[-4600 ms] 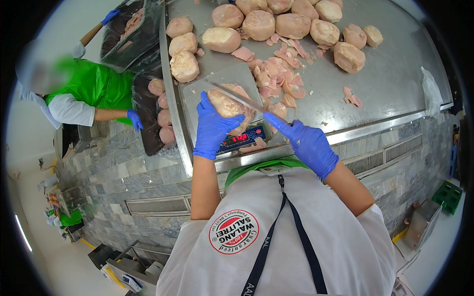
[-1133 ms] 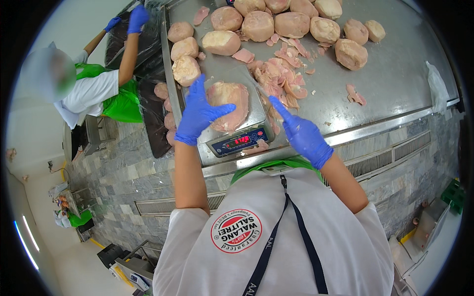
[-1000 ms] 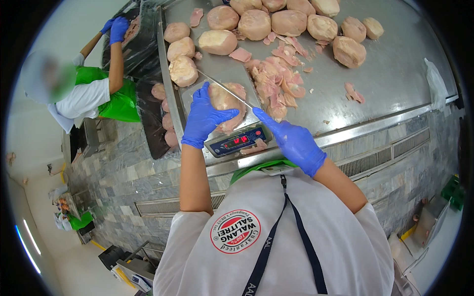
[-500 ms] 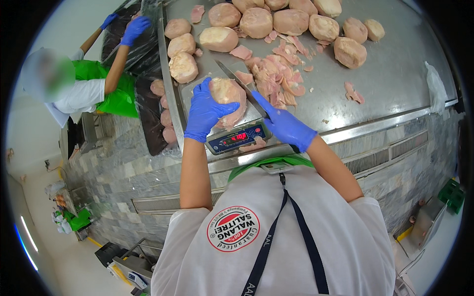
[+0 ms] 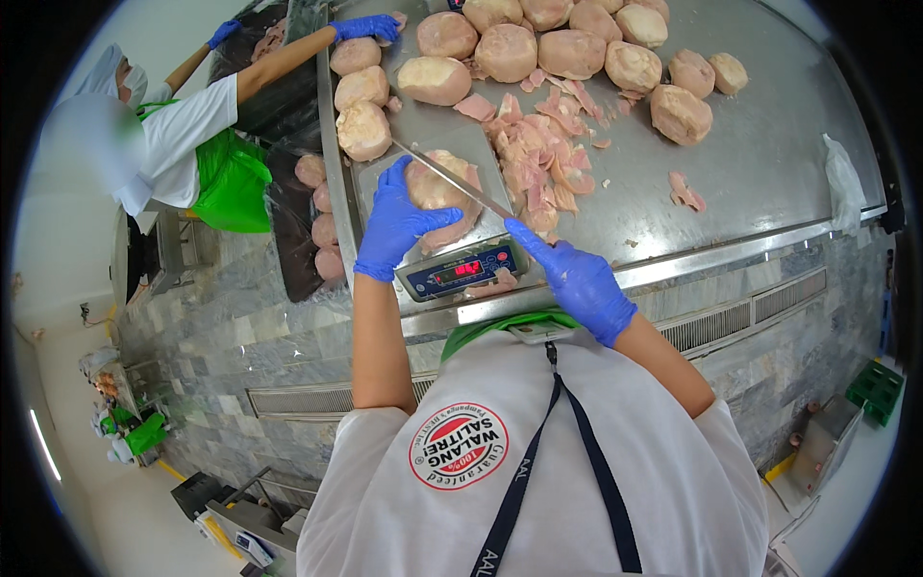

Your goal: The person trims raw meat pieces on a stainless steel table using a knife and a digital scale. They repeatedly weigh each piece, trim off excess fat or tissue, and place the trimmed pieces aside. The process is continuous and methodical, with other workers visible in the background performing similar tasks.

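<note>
A round, pale pink ham [image 5: 444, 192] rests on the steel platter [image 5: 492, 165] of a digital scale. My left hand [image 5: 396, 223], in a blue glove, grips its left and near sides, thumb spread across the front. In my gloved right hand [image 5: 585, 288] is a long knife [image 5: 461, 183], its handle mostly hidden by the fingers. The index finger stretches along the knife toward the blade. The blade lies slantwise over the top of the ham, tip pointing far left. Thin pink trimmings [image 5: 538, 154] are heaped just right of the platter.
Several hams [image 5: 572, 55] stand along the far side of the steel table [image 5: 760, 144]. The scale's lit panel [image 5: 468, 270] faces me, a scrap on its corner. A co-worker's gloved hand [image 5: 367, 29] reaches over the far left edge. A plastic bag [image 5: 844, 183] lies at right.
My right hand has moved right and nearer me, bringing the blade from beside the ham to across its top. My left hand stays on the ham. The co-worker's hand has moved right, over the table.
</note>
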`<state>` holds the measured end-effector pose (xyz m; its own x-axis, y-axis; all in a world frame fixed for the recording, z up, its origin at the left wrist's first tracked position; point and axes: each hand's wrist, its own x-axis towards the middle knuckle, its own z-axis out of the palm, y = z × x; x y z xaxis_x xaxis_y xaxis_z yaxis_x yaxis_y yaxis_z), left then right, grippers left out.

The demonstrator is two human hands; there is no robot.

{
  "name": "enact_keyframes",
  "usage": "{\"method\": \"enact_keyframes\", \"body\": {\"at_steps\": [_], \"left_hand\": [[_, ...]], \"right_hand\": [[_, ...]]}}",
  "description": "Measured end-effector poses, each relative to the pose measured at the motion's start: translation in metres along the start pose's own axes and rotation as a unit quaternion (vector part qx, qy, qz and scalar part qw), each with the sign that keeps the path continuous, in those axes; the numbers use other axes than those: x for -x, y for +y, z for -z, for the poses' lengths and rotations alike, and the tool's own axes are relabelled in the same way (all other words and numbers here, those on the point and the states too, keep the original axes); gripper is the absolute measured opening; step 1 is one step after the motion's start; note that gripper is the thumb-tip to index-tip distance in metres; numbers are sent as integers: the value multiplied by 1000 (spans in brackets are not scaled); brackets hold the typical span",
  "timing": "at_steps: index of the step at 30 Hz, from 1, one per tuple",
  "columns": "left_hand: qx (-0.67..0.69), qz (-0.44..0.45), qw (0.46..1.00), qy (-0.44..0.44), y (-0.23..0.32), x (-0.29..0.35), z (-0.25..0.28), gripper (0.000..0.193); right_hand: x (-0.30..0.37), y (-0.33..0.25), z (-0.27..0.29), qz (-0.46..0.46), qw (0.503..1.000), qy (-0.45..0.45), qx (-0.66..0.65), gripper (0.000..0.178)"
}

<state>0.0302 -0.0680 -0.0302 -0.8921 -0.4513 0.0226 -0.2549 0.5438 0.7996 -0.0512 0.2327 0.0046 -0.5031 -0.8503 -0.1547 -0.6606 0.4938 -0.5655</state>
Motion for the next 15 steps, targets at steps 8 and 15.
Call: {"method": "enact_keyframes", "body": {"at_steps": [8,15], "left_hand": [[-17,-1,1000,-26,6,-10,3,111],[-20,17,999,-21,6,-5,1,112]], "right_hand": [[-64,18,-14,8,988,11,-154,79],[-54,15,2,47,990,3,-134,86]]}}
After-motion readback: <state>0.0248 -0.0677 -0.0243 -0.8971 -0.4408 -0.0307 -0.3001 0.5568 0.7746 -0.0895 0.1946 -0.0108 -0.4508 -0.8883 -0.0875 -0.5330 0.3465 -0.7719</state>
